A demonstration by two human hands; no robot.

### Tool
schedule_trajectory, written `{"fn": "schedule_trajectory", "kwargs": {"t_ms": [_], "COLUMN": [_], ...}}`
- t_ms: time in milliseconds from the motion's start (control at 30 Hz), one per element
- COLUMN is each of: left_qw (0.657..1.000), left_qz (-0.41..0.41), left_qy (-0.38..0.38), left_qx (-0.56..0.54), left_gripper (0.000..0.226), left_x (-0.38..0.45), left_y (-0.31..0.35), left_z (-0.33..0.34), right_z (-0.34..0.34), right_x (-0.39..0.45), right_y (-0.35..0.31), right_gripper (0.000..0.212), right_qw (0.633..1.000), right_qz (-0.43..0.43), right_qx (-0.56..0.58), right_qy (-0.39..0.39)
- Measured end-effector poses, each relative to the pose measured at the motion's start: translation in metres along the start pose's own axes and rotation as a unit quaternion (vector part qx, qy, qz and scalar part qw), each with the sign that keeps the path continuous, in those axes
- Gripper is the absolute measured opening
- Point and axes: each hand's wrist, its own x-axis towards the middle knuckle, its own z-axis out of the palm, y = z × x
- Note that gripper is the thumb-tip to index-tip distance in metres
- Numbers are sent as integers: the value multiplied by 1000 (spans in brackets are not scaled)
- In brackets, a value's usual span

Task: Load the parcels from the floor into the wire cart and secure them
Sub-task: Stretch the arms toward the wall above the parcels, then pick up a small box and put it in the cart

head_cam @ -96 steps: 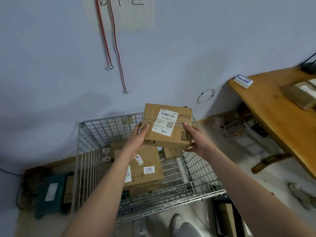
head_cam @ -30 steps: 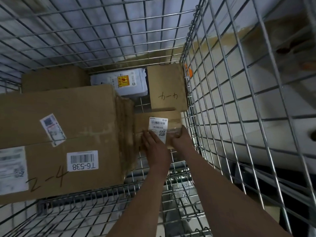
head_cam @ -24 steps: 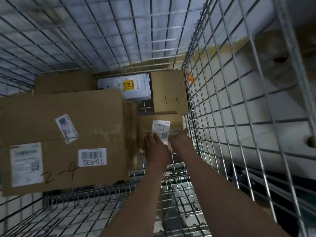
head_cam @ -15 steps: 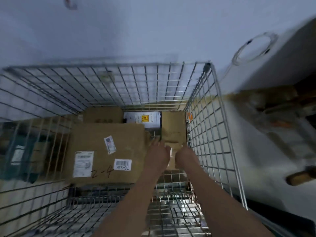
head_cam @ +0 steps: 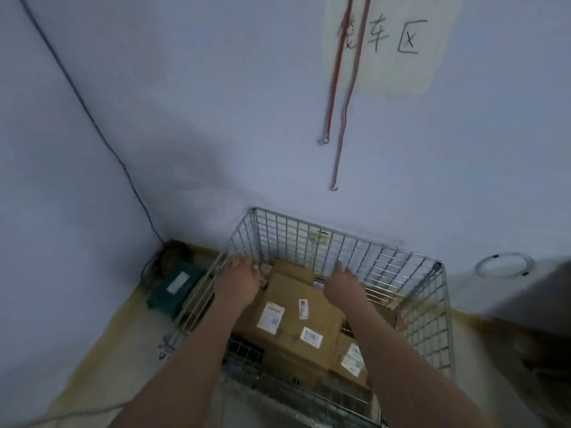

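Both hands (head_cam: 239, 281) (head_cam: 343, 284) have left the small parcel (head_cam: 352, 359), now empty.

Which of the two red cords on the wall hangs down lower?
The right red cord: its hook ends well below, nearer the wire cart. The left red cord stops higher, its hook partway down the wall.

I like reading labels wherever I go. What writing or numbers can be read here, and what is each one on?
"车区", handwritten on the pale wall patch; a character before it is crossed by the red cords and not legible.
White labels on the big cardboard box in the wire cart: too blurred to read.
Label on the smaller box: blurred.
Label on the teal case: blurred.
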Motion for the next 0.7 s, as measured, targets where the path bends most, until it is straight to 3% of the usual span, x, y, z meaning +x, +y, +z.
{"fn": "schedule_trajectory", "kwargs": {"t_ms": [133, 433, 700], "left_qw": [996, 969, 952], "left_qz": [-83, -236, -296], "left_qy": [4, 67, 73], "left_qx": [-4, 10, -27], "left_gripper": [58, 59, 60], "left_x": [-46, -155, -194], "left_y": [-101, -308, -375], "left_z": [-69, -191, -204], "right_z": [-15, 22, 68], "right_x": [-45, -146, -176], "right_y": [-107, -322, -419], "right_gripper": [61, 63, 63], "right_qw": [996, 962, 931], "right_qz": [-67, -235, -306], "right_qx": [-53, -138, -199], "right_qy": [15, 22, 4]}}
